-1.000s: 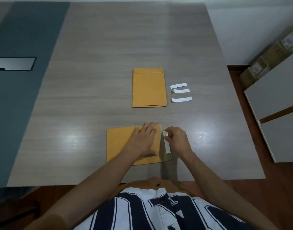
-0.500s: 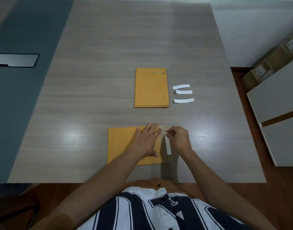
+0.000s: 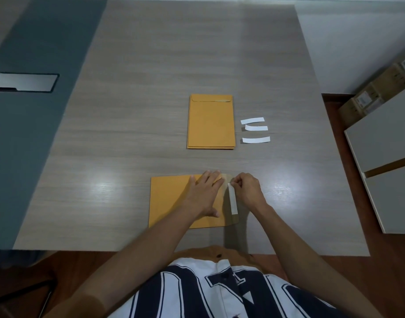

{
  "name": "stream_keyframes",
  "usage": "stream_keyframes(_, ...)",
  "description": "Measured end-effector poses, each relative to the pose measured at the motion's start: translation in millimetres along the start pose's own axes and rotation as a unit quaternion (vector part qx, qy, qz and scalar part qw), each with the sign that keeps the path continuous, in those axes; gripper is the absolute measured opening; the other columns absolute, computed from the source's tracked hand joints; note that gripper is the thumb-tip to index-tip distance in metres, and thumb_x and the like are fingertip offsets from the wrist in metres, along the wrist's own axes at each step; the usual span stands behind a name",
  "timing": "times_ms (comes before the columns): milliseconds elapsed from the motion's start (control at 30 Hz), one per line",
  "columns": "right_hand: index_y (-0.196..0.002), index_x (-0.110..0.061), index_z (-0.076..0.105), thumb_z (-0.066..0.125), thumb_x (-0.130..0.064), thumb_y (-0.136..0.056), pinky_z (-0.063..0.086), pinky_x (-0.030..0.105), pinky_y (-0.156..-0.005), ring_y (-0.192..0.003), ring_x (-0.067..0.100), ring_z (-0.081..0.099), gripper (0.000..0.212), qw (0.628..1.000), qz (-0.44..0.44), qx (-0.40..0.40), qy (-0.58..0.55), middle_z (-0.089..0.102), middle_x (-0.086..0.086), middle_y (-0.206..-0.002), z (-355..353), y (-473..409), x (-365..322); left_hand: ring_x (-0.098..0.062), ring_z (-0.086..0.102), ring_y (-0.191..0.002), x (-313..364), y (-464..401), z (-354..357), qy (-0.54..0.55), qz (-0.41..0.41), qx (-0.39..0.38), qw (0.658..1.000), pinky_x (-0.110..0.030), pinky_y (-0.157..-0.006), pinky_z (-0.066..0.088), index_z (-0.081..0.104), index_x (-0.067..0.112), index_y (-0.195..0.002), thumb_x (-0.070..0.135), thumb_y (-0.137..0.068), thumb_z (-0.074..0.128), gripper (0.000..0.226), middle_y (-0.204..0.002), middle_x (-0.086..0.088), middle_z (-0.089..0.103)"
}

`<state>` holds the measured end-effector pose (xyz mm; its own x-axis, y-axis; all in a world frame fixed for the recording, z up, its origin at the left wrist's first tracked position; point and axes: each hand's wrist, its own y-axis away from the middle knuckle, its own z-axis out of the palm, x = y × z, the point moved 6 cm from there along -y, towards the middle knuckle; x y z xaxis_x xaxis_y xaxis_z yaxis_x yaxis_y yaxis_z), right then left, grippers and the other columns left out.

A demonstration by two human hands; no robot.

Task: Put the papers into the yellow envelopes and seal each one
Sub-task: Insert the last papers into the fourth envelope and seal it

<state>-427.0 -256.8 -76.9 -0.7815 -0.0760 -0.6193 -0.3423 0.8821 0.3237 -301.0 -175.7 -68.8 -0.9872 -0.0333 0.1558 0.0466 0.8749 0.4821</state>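
No writing is legible; the cardboard boxes' (image 3: 380, 92) labels are too blurred to read. Flat yellow paper envelope (image 3: 171, 200) lies near the wood-grain table's (image 3: 151, 65) front edge. Left hand (image 3: 205, 193) presses it, fingers spread. Right hand (image 3: 247, 190) pinches the white peel-off strip (image 3: 232, 199) at the flap. Stacked yellow envelopes (image 3: 210, 122) lie mid-table, well apart. Three white strips (image 3: 255, 130) lie just beside them.

— What do we have nearest us on the table (image 3: 128, 65)?
— An envelope (image 3: 171, 200) lying crosswise, our left hand (image 3: 206, 191) flat on it, our right hand (image 3: 247, 189) just right, at its strip (image 3: 232, 199).
— And behind?
— A stack of envelopes (image 3: 210, 122), with three loose strips (image 3: 255, 131) just right of it.
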Motion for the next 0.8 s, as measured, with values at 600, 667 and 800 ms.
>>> stream_keyframes(600, -0.098, 0.0, 0.057, 0.051, -0.009, -0.099, 0.058, 0.023, -0.062, -0.067, 0.018, 0.065, 0.011, 0.906, 0.086, 0.091, -0.403, 0.063, 0.008, -0.076, -68.6, 14.6, -4.1, -0.021, 0.02, -0.147, -9.0, -7.3, -41.9, 0.212, 0.014, 0.054, 0.976, -0.044, -0.119, 0.022, 0.038, 0.024, -0.147, 0.047, -0.065, 0.086, 0.098, -0.158, 0.003, 0.028)
stream_keyframes(667, -0.098, 0.0, 0.057, 0.051, -0.008, -0.1, 0.059, 0.025, -0.064, -0.065, 0.016, 0.064, 0.011, 0.898, 0.077, 0.088, -0.424, 0.062, 0.007, -0.074, -73.4, 8.5, -8.7, -0.014, 0.045, -0.131, -8.8, -13.0, -54.1, 0.369, -0.01, 0.061, 0.927, -0.032, -0.105, 0.04, 0.048, 0.022, -0.141, 0.042, -0.067, 0.087, 0.086, -0.143, 0.004, 0.049)
stream_keyframes(800, -0.096, -0.001, 0.057, 0.052, -0.01, -0.099, 0.059, 0.029, -0.068, -0.064, 0.016, 0.063, 0.011, 0.887, 0.067, 0.088, -0.448, 0.061, 0.004, -0.071, -83.3, -3.4, -13.2, -0.014, 0.066, -0.099, -9.0, -32.0, -71.0, 0.609, -0.111, 0.097, 0.78, -0.026, -0.082, 0.053, 0.062, 0.015, -0.121, 0.03, -0.082, 0.077, 0.044, -0.113, -0.002, 0.069)
